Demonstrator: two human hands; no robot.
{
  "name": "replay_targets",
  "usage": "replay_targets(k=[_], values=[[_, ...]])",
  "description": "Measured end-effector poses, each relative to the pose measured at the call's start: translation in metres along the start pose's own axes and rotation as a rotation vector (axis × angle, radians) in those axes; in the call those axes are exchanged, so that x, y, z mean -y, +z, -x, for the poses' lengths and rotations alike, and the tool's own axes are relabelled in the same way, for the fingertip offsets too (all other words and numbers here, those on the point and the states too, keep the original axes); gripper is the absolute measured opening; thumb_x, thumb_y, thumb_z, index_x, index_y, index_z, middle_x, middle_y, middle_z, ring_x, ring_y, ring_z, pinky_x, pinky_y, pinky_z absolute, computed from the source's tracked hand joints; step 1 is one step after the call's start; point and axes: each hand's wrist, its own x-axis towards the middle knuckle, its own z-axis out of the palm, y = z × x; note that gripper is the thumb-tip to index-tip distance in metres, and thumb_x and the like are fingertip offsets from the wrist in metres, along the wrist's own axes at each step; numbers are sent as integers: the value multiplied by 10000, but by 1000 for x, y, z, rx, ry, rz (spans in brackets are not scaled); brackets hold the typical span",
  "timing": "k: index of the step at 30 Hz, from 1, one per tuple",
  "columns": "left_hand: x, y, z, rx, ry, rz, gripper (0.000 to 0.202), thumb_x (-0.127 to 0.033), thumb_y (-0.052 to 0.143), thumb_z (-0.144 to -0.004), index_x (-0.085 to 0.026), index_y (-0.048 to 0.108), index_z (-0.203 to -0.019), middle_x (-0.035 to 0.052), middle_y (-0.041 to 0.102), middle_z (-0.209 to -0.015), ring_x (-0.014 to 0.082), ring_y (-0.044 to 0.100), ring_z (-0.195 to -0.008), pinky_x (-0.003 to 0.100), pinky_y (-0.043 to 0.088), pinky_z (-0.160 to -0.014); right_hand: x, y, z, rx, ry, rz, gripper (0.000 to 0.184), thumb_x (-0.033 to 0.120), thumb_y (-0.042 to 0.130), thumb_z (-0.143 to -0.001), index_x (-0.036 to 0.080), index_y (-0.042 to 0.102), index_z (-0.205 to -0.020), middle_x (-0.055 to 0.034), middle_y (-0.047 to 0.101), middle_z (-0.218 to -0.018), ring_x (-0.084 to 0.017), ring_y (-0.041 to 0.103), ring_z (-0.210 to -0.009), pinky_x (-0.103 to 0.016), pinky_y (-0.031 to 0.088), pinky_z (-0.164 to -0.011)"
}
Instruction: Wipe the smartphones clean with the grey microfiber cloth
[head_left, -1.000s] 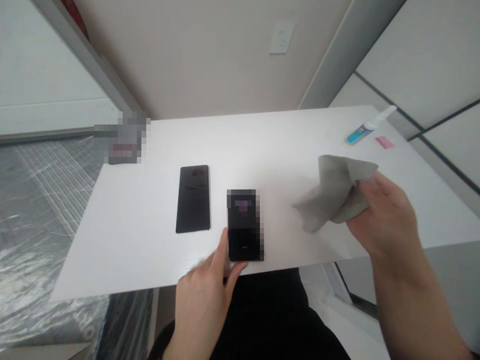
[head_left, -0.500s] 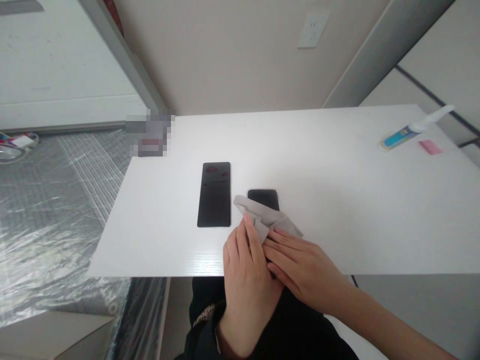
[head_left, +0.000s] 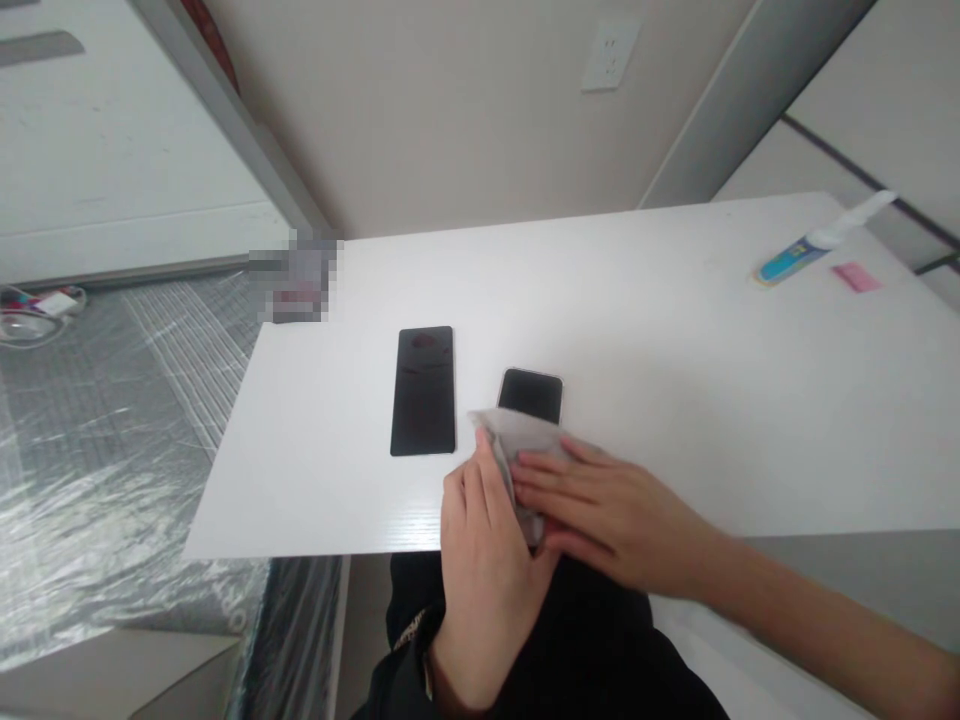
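Head view: the left hand (head_left: 487, 570) holds a bunched grey microfiber cloth (head_left: 517, 440) in a closed grip, and the right hand (head_left: 607, 510) lies flat and open across it, pointing toward 9 o'clock. The cloth overlaps the near end of a black smartphone (head_left: 529, 396) on the white desk (head_left: 675, 300), though contact is hard to judge from here. A longer black phone (head_left: 422, 390) lies just left of it; a blue tube (head_left: 795, 250) and a pink scrap (head_left: 856, 277) sit toward 2 o'clock.
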Motion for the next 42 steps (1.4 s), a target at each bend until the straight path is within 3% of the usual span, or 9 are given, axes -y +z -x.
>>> replay_targets(k=[4,9,15,19,22,25,31,37,42], values=[[1,0,-1,-58,41,-6,954,-298,678,-873,-32,111,-1593,249,562,-1384,355,543,-1155,498,533,-958,-24,-9,1,-48,136,142,499,387,432,-1068,139,499,-1495,-140,516,-1534,-305,465,-1444,-577,349,-1210],[6,0,0,-25,37,6,973,-264,684,-857,-33,92,-1594,251,579,-1344,338,572,-1093,481,557,-906,-24,-8,5,91,-158,-6,591,492,470,-1048,112,482,-1500,-118,579,-1487,-241,481,-1438,-475,284,-1258],[6,-1,0,-19,23,11,960,-282,658,-885,-89,61,-1612,223,573,-1375,349,564,-1160,492,545,-934,-38,-10,-10,23,-95,-4,652,578,492,-1011,103,548,-1454,-177,601,-1456,-299,456,-1453,-512,254,-1256],[6,-4,3,-16,29,-16,886,-293,628,-917,-77,113,-1605,217,567,-1388,333,553,-1189,469,527,-966,-36,-15,-14,26,-89,-52,499,457,368,-1086,182,548,-1462,-121,631,-1438,-199,574,-1358,-431,291,-1248],[9,-4,7,5,74,-81,801,-311,615,-935,-83,212,-1589,199,556,-1406,327,520,-1231,463,495,-1016,-29,-16,-5,12,-84,-99,691,668,558,-939,127,644,-1359,-173,731,-1274,-306,655,-1254,-508,348,-1218],[10,-3,7,32,76,-130,787,-306,624,-929,-112,241,-1590,172,560,-1401,318,514,-1239,452,484,-1024,-25,-6,12,37,-108,-56,547,418,678,-945,177,587,-1428,-104,670,-1394,-280,563,-1368,-468,347,-1233],[11,-7,-7,36,111,-203,693,-308,619,-936,-136,345,-1549,164,510,-1470,333,451,-1313,496,447,-1074,-34,10,43,-346,-19,-20,460,77,491,-980,276,649,-1363,-53,737,-1287,-216,727,-1147,-343,601,-998],[21,-9,-27,-41,113,-328,604,-420,640,-941,-136,478,-1449,169,562,-1386,386,417,-1331,584,459,-1052,-31,-21,61,-602,764,-540,324,584,632,-889,304,787,-934,-43,806,-811,-298,772,-739,-392,676,-665],[26,-7,-39,-151,107,-350,595,-449,687,-898,-118,532,-1368,202,517,-1428,424,374,-1390,640,435,-1080,-30,-20,77,-734,1054,-1165,421,646,779,-708,320,760,-973,-47,802,-1051,-321,751,-974,-390,665,-784]])
